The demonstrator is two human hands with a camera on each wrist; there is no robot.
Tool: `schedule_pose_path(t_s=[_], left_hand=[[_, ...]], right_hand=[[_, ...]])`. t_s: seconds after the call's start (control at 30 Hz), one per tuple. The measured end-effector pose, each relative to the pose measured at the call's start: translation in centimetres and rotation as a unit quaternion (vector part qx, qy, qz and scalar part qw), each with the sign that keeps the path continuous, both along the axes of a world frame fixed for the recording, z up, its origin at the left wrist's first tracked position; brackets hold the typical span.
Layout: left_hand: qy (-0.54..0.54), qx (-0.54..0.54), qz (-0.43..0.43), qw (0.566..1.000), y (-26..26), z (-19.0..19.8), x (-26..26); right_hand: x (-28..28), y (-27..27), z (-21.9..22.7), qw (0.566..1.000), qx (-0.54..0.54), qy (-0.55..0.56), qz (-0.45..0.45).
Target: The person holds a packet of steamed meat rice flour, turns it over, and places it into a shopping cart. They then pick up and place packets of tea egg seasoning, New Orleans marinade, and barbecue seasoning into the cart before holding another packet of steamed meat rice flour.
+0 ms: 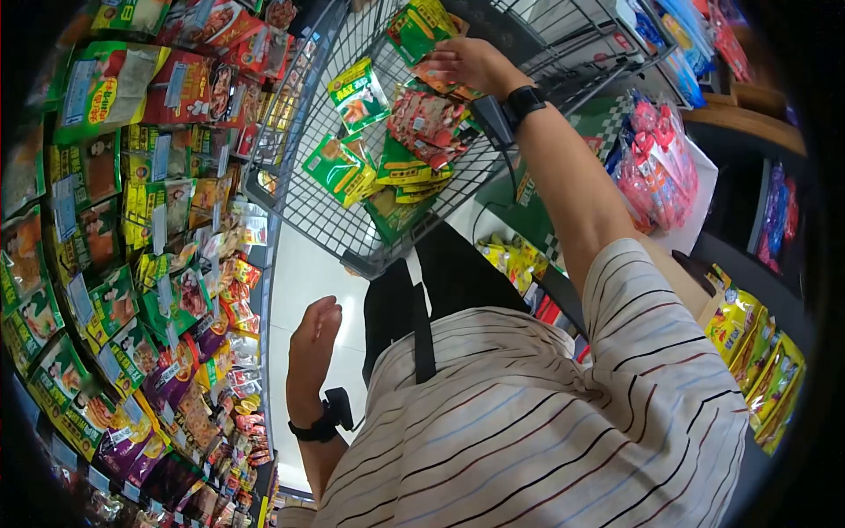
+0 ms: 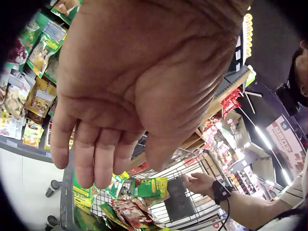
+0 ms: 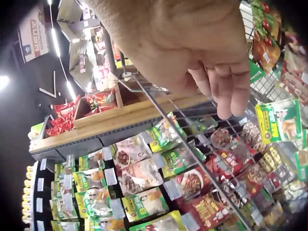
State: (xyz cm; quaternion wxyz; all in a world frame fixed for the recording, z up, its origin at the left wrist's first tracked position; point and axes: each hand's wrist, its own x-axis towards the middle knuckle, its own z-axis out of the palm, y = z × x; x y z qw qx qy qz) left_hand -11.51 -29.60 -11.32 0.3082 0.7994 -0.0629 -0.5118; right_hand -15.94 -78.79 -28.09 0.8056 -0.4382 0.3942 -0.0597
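My right hand (image 1: pixel 480 66) is over the far end of a wire shopping cart (image 1: pixel 359 264), its fingers loosely bent and holding nothing. The fingertips overlap a green and yellow food packet (image 1: pixel 415 35) in the head view. In the right wrist view, the same hand (image 3: pixel 192 53) has no item between its fingers. Inside the cart lie a red packet (image 1: pixel 427 123), a green packet with a food picture (image 1: pixel 359 95) and several more green and yellow packets (image 1: pixel 339 170). Down by my body, my left hand (image 1: pixel 312 348) is apart from everything; its palm (image 2: pixel 130 82) and nearly straight fingers show.
Shelves of bagged foods (image 1: pixel 97 299) run along the left, close to the cart. On the right stand a bundle of pink bags (image 1: pixel 660 172) and yellow packets (image 1: pixel 748 326). Pale floor (image 1: pixel 308 282) shows between the shelves and my legs. Red packets (image 3: pixel 96 101) sit on a wooden-edged display.
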Motion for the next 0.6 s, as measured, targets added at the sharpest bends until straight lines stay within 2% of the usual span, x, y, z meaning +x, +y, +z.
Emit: schedule_pose_path(t_s=[0.1, 0.17, 0.23, 0.27, 0.3, 0.33, 0.4, 0.43, 0.5, 0.53, 0.6], left_hand=[[0.019, 0.002, 0.034, 0.999, 0.2, -0.8, 0.0], [0.022, 0.008, 0.048, 0.999, 0.0, -1.1, -0.1], [0.02, 0.016, 0.049, 0.998, -0.3, -0.9, 0.0], [0.019, 0.02, 0.051, 0.998, -0.5, -0.8, 0.0], [0.017, 0.025, 0.053, 0.998, -0.6, -0.6, 0.1], [0.016, 0.029, 0.055, 0.998, -0.7, -0.6, 0.1], [0.013, 0.027, 0.06, 0.998, -0.3, -1.0, 0.0], [0.011, 0.026, 0.062, 0.998, -0.2, -1.1, 0.0], [0.011, 0.022, 0.069, 0.997, -0.3, -1.0, 0.0], [0.01, 0.018, 0.071, 0.997, -0.5, -1.0, 0.1], [0.005, 0.024, 0.069, 0.997, -1.3, -0.5, 0.3]], right_hand=[[-0.9, -0.4, -2.7, 0.994, -0.008, 0.105, 0.008], [-2.2, -0.2, -7.4, 0.981, 0.0, 0.193, -0.013], [-4.0, -0.7, -12.5, 0.968, -0.02, 0.246, 0.047], [-5.0, -1.6, -15.6, 0.957, -0.073, 0.244, 0.138], [-5.9, -2.6, -18.3, 0.917, -0.174, 0.233, 0.272], [-6.1, -2.5, -18.8, 0.86, -0.267, 0.216, 0.378], [-5.8, -2.4, -19.7, 0.756, -0.328, 0.305, 0.477], [-5.4, -1.9, -20.8, 0.802, -0.245, 0.359, 0.41], [-5.4, -1.9, -22.2, 0.795, -0.218, 0.375, 0.424], [-4.8, -1.2, -19.4, 0.746, -0.276, 0.338, 0.503], [-3.1, 1.0, -12.7, 0.814, -0.195, 0.344, 0.425]])
